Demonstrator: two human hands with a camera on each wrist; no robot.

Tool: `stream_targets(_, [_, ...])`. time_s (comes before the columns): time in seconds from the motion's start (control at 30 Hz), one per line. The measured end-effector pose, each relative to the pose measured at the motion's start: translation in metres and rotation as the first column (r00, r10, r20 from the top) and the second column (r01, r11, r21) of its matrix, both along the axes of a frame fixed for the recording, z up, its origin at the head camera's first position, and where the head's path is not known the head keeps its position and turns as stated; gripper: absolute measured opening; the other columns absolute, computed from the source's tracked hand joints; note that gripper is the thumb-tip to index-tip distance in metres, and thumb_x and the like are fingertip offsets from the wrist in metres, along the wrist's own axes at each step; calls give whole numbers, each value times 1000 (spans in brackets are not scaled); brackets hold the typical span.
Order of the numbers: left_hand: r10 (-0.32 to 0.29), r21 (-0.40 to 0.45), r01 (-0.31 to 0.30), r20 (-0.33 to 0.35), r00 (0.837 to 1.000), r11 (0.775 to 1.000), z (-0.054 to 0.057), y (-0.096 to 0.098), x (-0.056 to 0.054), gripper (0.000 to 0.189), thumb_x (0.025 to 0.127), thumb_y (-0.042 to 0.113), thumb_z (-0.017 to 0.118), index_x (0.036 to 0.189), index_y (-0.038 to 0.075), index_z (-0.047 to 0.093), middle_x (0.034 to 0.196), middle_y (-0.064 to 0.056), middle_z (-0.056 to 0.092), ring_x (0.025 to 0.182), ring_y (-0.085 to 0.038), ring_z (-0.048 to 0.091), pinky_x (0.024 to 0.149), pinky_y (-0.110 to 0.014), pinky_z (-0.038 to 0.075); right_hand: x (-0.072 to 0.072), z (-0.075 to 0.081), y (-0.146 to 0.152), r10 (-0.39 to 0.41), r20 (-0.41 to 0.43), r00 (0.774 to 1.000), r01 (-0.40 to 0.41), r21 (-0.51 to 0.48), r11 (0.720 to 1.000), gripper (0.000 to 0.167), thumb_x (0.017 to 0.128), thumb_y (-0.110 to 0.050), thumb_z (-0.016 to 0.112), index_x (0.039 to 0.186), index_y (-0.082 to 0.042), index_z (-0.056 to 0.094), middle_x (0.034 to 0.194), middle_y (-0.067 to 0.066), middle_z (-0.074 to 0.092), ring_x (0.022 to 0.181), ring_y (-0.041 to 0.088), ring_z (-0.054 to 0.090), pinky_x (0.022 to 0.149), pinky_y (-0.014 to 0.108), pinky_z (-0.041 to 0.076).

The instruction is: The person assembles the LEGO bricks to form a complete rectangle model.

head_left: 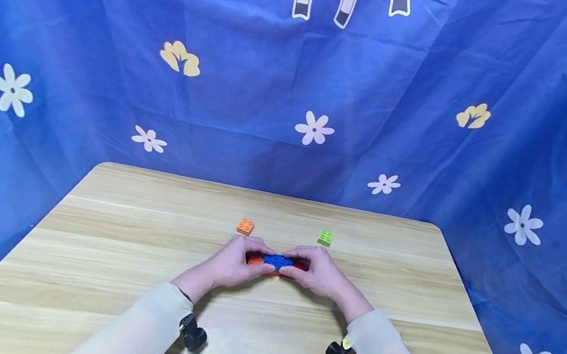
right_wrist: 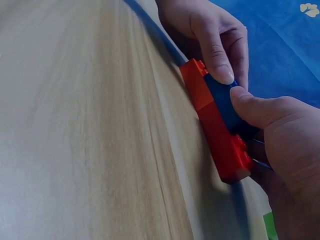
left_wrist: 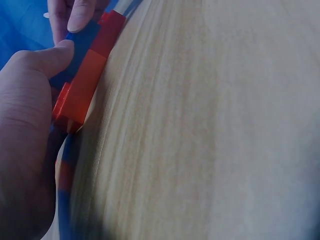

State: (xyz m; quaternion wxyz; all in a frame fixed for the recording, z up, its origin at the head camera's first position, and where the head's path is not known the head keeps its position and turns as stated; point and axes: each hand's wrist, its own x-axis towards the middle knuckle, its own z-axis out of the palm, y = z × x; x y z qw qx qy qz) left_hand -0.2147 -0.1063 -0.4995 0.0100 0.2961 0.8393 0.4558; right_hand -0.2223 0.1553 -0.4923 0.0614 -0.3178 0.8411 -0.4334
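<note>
A blue toy building brick [head_left: 278, 261] sits across the tops of an orange brick [right_wrist: 197, 85] and a red brick [right_wrist: 220, 140], which lie end to end. My left hand [head_left: 235, 260] pinches the blue brick near its orange-side end, thumb on the near face and fingers behind. From the other side my right hand [head_left: 321, 273] grips the same blue brick over the red end. In the right wrist view the two thumbs almost meet on it. Studs of the orange and red bricks show beyond the blue one's ends. My hands partly hide the far side of the stack.
Behind my left hand, a small orange four-stud brick [head_left: 245, 226] lies on the wooden table [head_left: 147, 231]. A small green brick [head_left: 325, 238] lies behind my right hand. Blue patterned cloth [head_left: 253, 77] hangs along the table's back and sides.
</note>
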Motion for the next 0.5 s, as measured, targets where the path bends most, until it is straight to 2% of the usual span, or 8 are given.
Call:
stream_targets(0.13, [4, -8, -4, -1, 1000, 1000, -1, -1, 1, 30, 93, 31, 86, 119, 17, 81, 104, 14, 74, 100, -8, 68, 91, -33, 56, 2, 4, 0, -9, 21, 1000, 9, -2, 1000, 36, 97, -30, 82, 127, -10, 77, 119, -2, 76, 110, 13, 70, 98, 34, 57])
stream_targets(0.33, [15, -10, -15, 1, 1000, 1000, -4, 0, 1, 29, 93, 29, 86, 119, 17, 81, 105, 15, 74, 101, -7, 67, 92, -32, 56, 3, 15, 8, -36, 46, 998, 37, -17, 999, 42, 96, -24, 83, 129, 1, 74, 124, 9, 74, 119, 24, 68, 105, 46, 54])
stream_targets(0.5, [28, -7, -28, 4, 1000, 1000, -4, 0, 2, 31, 93, 31, 86, 120, 17, 81, 107, 12, 75, 100, -9, 68, 90, -33, 56, -2, 19, 19, -66, 32, 997, 68, -49, 997, 41, 95, -17, 83, 129, 4, 73, 126, 13, 73, 120, 27, 68, 106, 51, 53])
